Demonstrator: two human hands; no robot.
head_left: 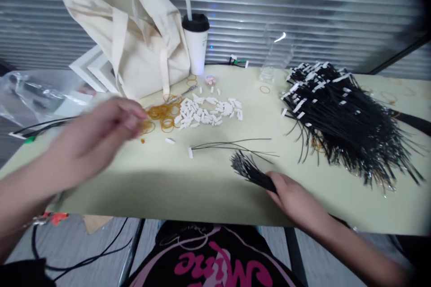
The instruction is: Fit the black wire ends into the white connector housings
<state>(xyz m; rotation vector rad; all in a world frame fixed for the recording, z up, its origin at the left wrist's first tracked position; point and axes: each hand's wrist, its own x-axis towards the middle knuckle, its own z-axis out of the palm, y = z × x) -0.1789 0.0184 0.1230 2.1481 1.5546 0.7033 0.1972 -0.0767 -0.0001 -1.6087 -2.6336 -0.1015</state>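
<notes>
My right hand is closed around a bundle of thin black wires, whose bare-looking tips point up and left. My left hand is blurred, with thumb and forefinger drawn together at the near side of a heap of yellow-brown rubber bands; whatever lies between the fingertips cannot be made out. Right of the bands lies a pile of small white connectors. A single loose connector sits nearer to me. Between my hands rests a white connector with several black wires fanning to the right.
A large heap of black wires with white connectors covers the table's right side. At the back stand a cream tote bag, a lidded paper cup with a straw and a clear plastic container. Clear plastic wrapping lies far left.
</notes>
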